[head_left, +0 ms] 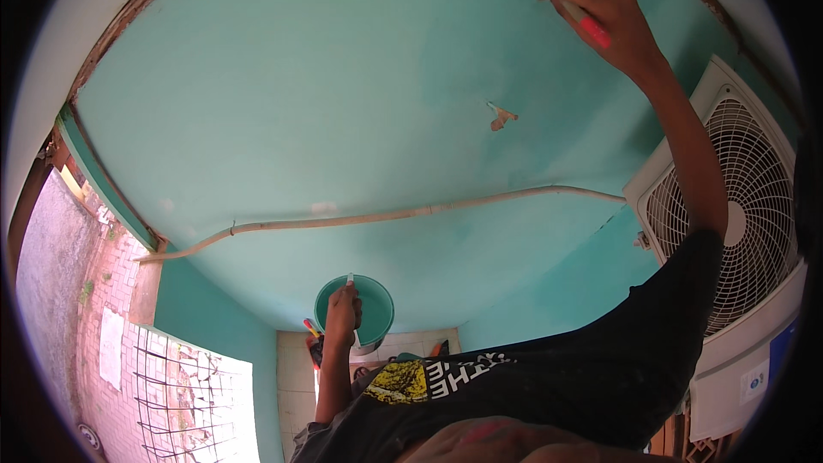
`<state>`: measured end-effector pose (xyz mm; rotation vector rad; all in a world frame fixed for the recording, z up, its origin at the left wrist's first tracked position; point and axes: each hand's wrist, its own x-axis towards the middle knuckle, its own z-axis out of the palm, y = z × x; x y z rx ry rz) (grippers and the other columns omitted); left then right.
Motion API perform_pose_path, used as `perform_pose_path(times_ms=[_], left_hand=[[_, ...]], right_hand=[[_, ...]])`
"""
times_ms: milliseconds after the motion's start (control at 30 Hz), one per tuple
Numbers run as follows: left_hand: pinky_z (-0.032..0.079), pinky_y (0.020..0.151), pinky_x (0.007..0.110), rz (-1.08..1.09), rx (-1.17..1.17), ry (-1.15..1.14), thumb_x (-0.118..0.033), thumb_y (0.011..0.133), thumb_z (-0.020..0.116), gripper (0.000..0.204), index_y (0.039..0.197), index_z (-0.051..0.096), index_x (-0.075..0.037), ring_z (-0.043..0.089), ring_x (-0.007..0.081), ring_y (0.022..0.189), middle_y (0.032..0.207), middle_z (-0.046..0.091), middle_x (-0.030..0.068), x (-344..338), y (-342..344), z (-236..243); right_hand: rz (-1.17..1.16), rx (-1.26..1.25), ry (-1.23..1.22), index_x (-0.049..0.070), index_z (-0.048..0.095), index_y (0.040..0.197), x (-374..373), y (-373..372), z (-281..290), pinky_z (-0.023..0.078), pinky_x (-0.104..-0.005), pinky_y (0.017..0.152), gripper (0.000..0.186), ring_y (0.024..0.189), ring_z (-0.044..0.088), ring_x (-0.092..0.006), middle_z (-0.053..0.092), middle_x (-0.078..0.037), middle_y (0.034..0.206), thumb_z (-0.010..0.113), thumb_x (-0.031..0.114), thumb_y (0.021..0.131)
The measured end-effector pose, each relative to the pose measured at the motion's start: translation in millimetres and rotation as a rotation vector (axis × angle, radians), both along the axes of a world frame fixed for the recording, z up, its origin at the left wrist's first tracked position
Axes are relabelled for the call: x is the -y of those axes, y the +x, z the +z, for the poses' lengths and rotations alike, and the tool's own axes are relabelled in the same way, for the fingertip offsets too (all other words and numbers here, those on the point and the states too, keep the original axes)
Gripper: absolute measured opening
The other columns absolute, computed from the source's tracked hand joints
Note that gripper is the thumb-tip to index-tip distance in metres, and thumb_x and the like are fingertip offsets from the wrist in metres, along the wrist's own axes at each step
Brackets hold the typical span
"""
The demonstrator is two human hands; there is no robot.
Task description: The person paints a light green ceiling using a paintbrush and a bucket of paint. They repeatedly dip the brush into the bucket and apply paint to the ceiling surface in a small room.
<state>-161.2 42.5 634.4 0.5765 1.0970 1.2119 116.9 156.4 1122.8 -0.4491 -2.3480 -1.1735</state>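
My right hand [591, 13] is raised high at the upper right, closed round a paintbrush [595, 32] with a red handle end. The brush's pale, teal-smeared head points up and left, close to the wall [343, 120]; whether its bristles touch is unclear. Low in the middle, my left hand [345, 307] grips a bucket [384, 296] at its near left side. Teal paint colours the bucket's inside. Whether the fingers hold its rim or its handle cannot be made out. Darker, wet-looking teal spreads over the wall's right part, around the brush.
A beige pipe [429, 209] crosses the wall. Above it is a chipped patch [501, 117]. An air-conditioner outdoor unit [735, 223] stands close beside my right arm. At the lower left, a metal grille [184, 403] borders a paved outdoor area. Pale floor tiles [294, 377] lie below the bucket.
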Motion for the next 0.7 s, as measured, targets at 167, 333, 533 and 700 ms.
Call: perform_pose_path(times_ms=[167,333,533,700], left_hand=[[0.016,0.036,0.023,-0.042,-0.019,0.049,-0.029,0.100,0.045,0.031,0.074,0.044,-0.013,0.023,0.0029,0.042,0.055,0.031,-0.0074,2,0,3],[0.016,0.036,0.023,0.028,-0.005,0.049,-0.029,0.100,0.045,0.031,0.073,0.044,-0.014,0.022,0.0028,0.041,0.054,0.031,-0.0077,2,-6,-1],[0.016,0.036,0.023,0.017,0.002,0.036,-0.030,0.100,0.045,0.031,0.073,0.043,-0.014,0.022,0.0028,0.041,0.055,0.030,-0.0078,-5,-6,-3],[0.016,0.036,0.023,0.050,-0.016,0.018,-0.030,0.100,0.045,0.031,0.073,0.043,-0.014,0.022,0.0026,0.041,0.055,0.030,-0.0081,-1,-7,-12]], right_hand=[[-0.147,0.073,0.093,0.007,0.065,0.097,-18,17,0,0.050,-0.0327,0.065,0.028,0.074,0.062,-0.0240,0.063,-0.005,0.101,0.064,-0.004,0.071],[-0.068,0.100,-0.554,0.006,0.066,0.099,5,7,-49,0.053,-0.0311,0.074,0.024,0.086,0.067,-0.0246,0.066,-0.010,0.100,0.066,-0.006,0.079],[0.037,-0.229,-0.036,0.003,0.067,0.098,11,23,57,0.052,-0.0283,0.069,0.014,0.079,0.064,-0.0151,0.067,-0.009,0.097,0.067,-0.001,0.084],[-0.217,0.196,0.088,0.008,0.068,0.102,-10,33,-35,0.057,-0.0316,0.073,0.027,0.087,0.067,-0.0253,0.064,-0.011,0.109,0.067,0.002,0.075]])
